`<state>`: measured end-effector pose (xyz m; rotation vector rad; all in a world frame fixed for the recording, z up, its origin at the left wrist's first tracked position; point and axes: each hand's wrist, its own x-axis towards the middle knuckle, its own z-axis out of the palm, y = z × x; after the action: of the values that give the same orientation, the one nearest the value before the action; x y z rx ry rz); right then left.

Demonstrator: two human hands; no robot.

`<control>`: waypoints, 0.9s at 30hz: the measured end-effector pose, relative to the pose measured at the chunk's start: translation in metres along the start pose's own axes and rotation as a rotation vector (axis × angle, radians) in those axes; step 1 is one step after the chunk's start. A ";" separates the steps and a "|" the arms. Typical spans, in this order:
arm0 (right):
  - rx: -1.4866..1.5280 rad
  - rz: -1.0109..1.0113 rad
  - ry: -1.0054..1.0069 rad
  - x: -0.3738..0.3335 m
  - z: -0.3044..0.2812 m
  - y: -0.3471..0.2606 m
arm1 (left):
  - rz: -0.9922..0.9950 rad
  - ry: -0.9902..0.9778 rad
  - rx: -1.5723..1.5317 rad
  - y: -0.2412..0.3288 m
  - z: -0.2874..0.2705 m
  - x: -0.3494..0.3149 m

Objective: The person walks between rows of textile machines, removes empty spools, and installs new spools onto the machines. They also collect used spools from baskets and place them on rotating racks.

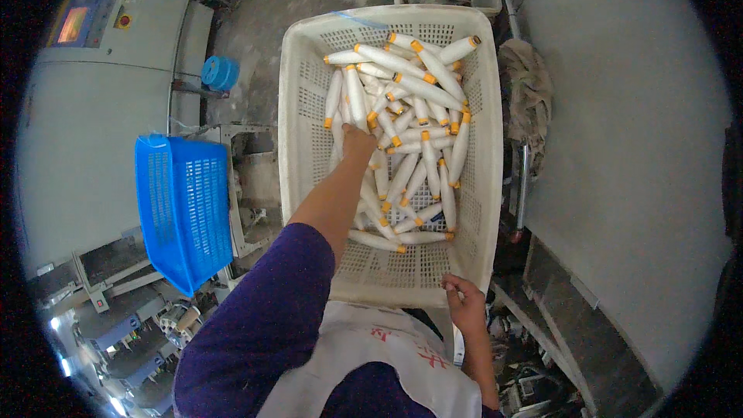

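Crates sit side by side: a blue perforated plastic basket (184,209) at left, then a large white perforated plastic crate (298,108) heaped with white yarn bobbins with orange tips (422,147). Left hand (357,142) reaches into the pile, probably closing on one bobbin, though its fingers are hidden. Right hand (467,303) clamps the crate's near rim, likely steadying it; bare mesh remains along the crate's walls.

A large cream-white perforated plastic crate (306,116) is seen open-topped from above, with its near rim at the person's waist. A heap of white yarn bobbins (414,135) with orange tips is held inside, piled crosswise toward the far and right parts, while bare latticed floor is left showing along the left wall and the near end. Most bobbins are laid flat or slightly tilted, overlapping one another.
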<state>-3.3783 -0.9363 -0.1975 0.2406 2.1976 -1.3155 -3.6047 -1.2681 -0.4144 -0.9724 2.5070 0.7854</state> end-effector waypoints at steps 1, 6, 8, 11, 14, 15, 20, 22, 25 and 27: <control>0.025 0.025 -0.020 0.002 -0.001 0.000 | 0.088 -0.011 0.054 -0.004 0.002 0.004; -0.003 -0.088 -0.045 0.020 -0.002 -0.004 | 0.150 -0.238 -0.483 -0.012 -0.009 -0.013; 0.023 -0.109 -0.062 0.031 -0.002 -0.012 | -0.084 -0.451 -0.841 -0.011 -0.030 -0.054; -0.077 -0.213 -0.029 0.050 0.001 -0.041 | -0.334 -0.667 -0.920 -0.008 -0.070 -0.148; -0.446 -0.561 -0.008 0.069 0.007 -0.077 | -0.343 -0.978 -0.847 0.001 -0.098 -0.242; -0.505 -0.654 -0.057 0.073 0.009 -0.085 | -0.178 -0.996 -0.809 0.004 -0.106 -0.265; -0.439 -0.908 -0.146 0.085 0.006 -0.079 | -0.228 -1.135 -0.627 0.022 -0.143 -0.291; -0.336 -0.878 -0.201 0.085 -0.004 -0.066 | -0.151 -1.143 -0.562 0.024 -0.159 -0.282; 0.337 -0.107 -0.320 0.081 -0.013 -0.052 | 0.025 -1.024 -0.336 0.026 -0.175 -0.279; 0.925 0.175 -0.297 0.081 -0.013 -0.048 | 0.337 -0.833 -0.149 0.027 -0.174 -0.289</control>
<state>-3.4702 -0.9602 -0.2007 0.5209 1.1737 -2.0197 -3.4377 -1.2096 -0.1258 -0.1611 1.8898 1.1861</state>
